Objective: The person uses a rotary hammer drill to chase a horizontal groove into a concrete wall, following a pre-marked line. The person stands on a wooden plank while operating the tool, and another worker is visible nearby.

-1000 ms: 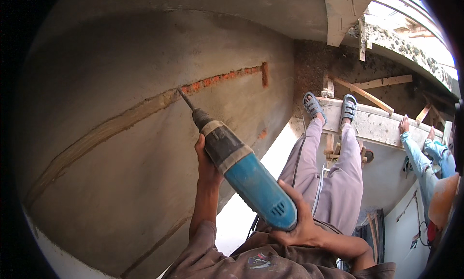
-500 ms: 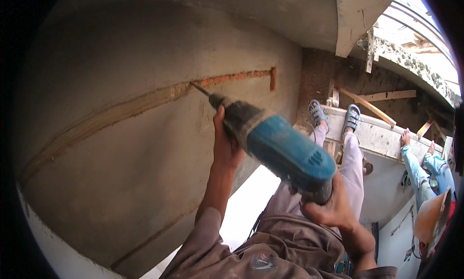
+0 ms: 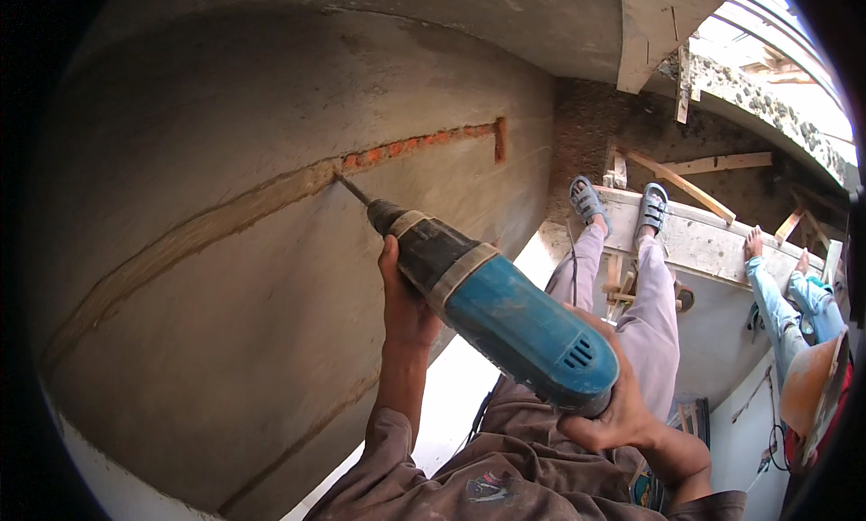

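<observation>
A dusty blue and black hammer drill slants up and left toward the plastered wall. My left hand supports its front housing from below, thumb up along the side and the other fingers hidden behind. Around the rear handle my right hand is closed, its grip partly covered by the drill body. The long metal bit touches the lower edge of a channel in the wall, at the spot where grey-brown filling meets an exposed red brick groove.
I stand in sandals on a pale plank. To the right another person in light blue trousers is on the same plank, beside an orange helmet. Wooden braces stick out ahead, below a rough concrete edge.
The bit's tip has shifted slightly left and down to the channel's lower edge. The drill looks sharper now, and the view has moved a little. Both hands keep their hold.
</observation>
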Demonstrator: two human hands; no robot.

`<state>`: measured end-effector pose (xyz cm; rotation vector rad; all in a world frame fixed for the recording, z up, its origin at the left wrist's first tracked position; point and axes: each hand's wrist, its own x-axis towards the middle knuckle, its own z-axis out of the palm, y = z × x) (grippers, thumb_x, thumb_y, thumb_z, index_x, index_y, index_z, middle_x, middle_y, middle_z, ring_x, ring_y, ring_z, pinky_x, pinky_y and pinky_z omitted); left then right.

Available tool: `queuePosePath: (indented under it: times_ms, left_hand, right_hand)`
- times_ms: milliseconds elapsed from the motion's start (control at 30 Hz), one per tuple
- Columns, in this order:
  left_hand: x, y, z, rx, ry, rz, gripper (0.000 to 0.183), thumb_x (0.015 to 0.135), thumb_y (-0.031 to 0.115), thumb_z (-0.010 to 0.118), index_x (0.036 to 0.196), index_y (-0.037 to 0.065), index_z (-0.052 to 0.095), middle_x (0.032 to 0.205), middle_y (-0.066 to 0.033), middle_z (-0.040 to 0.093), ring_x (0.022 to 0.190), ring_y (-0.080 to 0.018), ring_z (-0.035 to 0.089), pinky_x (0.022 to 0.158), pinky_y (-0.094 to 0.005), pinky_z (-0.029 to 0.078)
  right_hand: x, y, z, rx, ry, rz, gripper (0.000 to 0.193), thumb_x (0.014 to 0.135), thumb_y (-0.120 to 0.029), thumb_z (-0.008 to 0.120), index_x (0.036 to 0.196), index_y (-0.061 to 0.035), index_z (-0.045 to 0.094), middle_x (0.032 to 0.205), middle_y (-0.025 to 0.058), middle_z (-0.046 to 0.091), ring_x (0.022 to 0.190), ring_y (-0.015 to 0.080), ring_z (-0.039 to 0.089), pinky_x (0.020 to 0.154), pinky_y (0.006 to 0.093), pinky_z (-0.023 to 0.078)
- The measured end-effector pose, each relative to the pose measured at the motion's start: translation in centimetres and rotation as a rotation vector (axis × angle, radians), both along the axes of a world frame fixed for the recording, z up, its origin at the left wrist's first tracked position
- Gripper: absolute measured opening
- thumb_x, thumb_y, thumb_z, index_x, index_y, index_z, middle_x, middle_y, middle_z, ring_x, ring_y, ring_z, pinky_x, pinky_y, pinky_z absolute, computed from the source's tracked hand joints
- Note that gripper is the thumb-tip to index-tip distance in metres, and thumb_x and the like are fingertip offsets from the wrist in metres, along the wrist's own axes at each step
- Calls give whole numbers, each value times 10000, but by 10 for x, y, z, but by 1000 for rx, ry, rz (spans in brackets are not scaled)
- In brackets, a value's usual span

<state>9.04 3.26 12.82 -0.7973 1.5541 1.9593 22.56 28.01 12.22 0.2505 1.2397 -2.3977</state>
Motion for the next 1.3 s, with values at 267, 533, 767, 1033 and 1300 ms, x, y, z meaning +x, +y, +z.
queuePosePath:
  times_ms: [267,533,767,1033,1300]
  left_hand:
    - [-8,-31,-3,-238,-4,-64,596,1012,600,354,1286,99,527,1197,-113,642,1074,-233,668,984,-435,540]
    - [0,-39,13,31,-123,50,648,983,654,317,1248,114,559,1036,-128,668,948,-253,695,820,-482,609]
    - [6,7,5,-84,-57,-42,569,991,611,414,1245,120,548,1125,-59,653,1059,-193,658,939,-390,541]
    - [-8,8,-5,-182,-33,-10,599,990,633,331,1176,119,576,1027,-66,670,921,-191,683,828,-377,572]
    - [-22,-18,-5,-109,2,-25,602,996,625,366,1245,113,564,1170,-61,655,1113,-199,644,966,-415,535]
  right_hand:
    - [6,-34,7,17,18,-51,992,668,-110,776,1520,-31,273,1342,240,551,1224,318,587,1049,378,436]
    - [21,-59,26,37,42,23,1052,691,-148,796,1557,-99,201,1125,283,657,1002,453,665,874,452,544]
    - [27,-10,2,-39,0,-100,969,679,-75,743,1525,-33,273,1210,219,636,1096,301,657,993,362,469]
    - [18,-13,-4,-9,15,-111,966,660,-86,755,1513,-26,305,1184,221,656,1112,321,660,985,358,479]
    - [-11,-21,1,-55,29,-36,991,678,-112,781,1528,-40,276,1227,232,634,1127,314,649,996,371,475]
